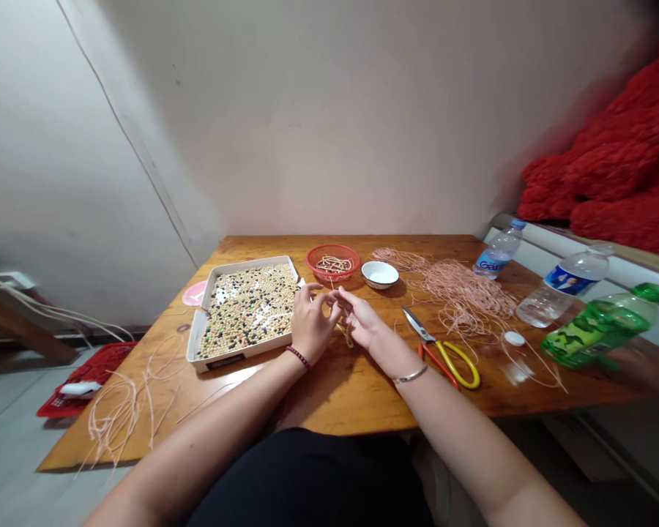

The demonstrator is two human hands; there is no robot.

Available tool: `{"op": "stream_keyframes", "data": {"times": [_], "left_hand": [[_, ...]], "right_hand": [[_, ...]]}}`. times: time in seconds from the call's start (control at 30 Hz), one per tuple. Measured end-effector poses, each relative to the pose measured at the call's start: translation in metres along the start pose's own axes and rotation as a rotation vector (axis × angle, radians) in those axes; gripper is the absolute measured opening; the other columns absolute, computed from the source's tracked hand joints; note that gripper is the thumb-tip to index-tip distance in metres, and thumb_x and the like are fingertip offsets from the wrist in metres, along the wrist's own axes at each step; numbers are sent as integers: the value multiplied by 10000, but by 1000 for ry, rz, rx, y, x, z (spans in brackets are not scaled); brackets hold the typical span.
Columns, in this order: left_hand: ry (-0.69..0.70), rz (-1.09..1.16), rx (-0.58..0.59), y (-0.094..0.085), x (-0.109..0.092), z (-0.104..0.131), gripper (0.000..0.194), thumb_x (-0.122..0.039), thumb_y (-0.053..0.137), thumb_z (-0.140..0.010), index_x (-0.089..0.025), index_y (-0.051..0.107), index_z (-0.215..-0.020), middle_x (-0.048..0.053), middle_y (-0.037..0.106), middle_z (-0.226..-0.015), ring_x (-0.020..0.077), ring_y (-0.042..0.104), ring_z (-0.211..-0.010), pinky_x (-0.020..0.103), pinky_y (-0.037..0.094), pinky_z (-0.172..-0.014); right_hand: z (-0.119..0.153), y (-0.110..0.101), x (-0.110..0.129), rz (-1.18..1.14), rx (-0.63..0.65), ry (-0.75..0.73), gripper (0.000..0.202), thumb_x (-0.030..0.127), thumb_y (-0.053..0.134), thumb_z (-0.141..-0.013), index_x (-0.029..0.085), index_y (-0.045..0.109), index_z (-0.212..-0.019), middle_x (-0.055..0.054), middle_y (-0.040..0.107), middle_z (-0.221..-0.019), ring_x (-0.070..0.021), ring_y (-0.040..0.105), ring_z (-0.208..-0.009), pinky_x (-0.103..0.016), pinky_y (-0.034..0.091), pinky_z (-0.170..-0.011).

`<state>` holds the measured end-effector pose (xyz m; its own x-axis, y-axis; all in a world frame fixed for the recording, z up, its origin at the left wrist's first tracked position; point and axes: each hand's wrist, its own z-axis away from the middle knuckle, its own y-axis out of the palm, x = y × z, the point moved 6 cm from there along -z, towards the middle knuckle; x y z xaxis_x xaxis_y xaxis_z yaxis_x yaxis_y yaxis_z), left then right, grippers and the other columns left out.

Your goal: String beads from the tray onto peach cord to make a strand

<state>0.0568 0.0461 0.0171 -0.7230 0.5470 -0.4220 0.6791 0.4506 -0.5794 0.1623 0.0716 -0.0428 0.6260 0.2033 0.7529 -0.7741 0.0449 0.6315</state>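
Observation:
Close together over the middle of the wooden table (pixel 340 406), both my hands work on a beaded string (pixel 347 337) of small tan beads. My left hand (pixel 312 318) has thumb and forefinger pinched at the thin cord. Beside it, my right hand (pixel 361 316) is closed on the same string, with the beaded part hanging below the fingers. Which exact point each fingertip grips is hidden. Left of my hands lies a shallow white box (pixel 241 356) full of tan, black, white and a few green beads. A red plastic basket (pixel 332 250) behind my hands contains finished-looking beaded strands.
A white bowl (pixel 380 275) stands right of the basket. Scissors (pixel 442 351) with yellow and orange handles lie by my right forearm. Tangled pink cord (pixel 461 285), a white cap (pixel 514 338), two clear bottles and a green bottle (pixel 604 326) fill the right. Loose cords (pixel 124 406) lie front left.

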Motion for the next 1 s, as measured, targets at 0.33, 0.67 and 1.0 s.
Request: {"op": "stream_keyframes", "data": {"times": [0.33, 0.67, 1.0], "left_hand": [[-29, 224, 32, 5, 2, 0, 100, -271, 584, -833, -199, 630, -885, 71, 543, -1010, 218, 522, -1002, 379, 419, -915], [-144, 700, 383, 25, 6, -7, 369, -382, 285, -968, -192, 445, -1241, 97, 534, -1256, 178, 498, -1167, 334, 380, -997], [-192, 662, 374, 27, 12, -7, 292, -406, 492, -883, -170, 580, -1030, 14, 596, -726, 133, 558, -640, 244, 441, -603]], "right_hand": [[6, 2, 11, -131, -13, 22, 106, 266, 647, -795, 165, 651, -763, 29, 656, -656, -31, 544, -486, -122, 293, -336], [20, 14, 29, -206, 120, 144, 152, 213, 535, -883, 171, 643, -785, -6, 699, -688, -65, 638, -597, -100, 297, -333], [15, 3, 35, 32, 41, -7, 96, 270, 653, -782, 179, 680, -767, -23, 711, -823, -48, 575, -537, -124, 234, -316]]}}
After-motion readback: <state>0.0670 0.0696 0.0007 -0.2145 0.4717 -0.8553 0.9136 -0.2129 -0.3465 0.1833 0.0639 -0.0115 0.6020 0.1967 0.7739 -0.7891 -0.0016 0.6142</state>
